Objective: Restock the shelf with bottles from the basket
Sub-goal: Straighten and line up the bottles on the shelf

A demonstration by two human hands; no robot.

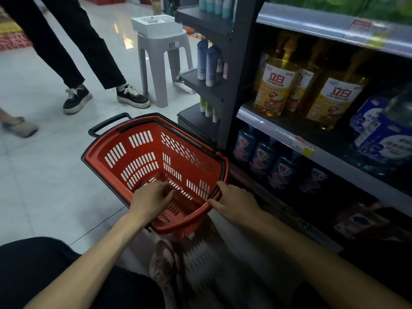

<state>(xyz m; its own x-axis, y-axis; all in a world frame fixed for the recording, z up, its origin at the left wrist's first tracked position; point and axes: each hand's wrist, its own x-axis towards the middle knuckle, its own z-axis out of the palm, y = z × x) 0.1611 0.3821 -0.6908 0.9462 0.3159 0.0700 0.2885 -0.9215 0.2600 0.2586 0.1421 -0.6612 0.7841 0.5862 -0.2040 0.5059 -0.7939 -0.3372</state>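
While the person crouches by the shelf (278, 127), head view only: the red basket (98, 152) sits on the floor, just beside the shelf's end post. No bottle shows inside it; the slotted bottom looks bare. Left hand (153, 198) reaches down into the basket, fingers loosely curled, holding nothing as far as I can tell, since the tips are blurred. Right hand (237, 205) rests on the near right rim, fingers straight and slightly spread, thumb and index touching the rim. Blue bottles (265, 158) stand on the low tier right of the basket, yellow bottles (274, 85) on the tier above. Grey stool (160, 56) and another person's legs are behind.

Judgement: basket emptied, restock near done. To do this step well, sweep the left hand across the bottom to confirm nothing is left and brace the rim so the basket doesn't tip.
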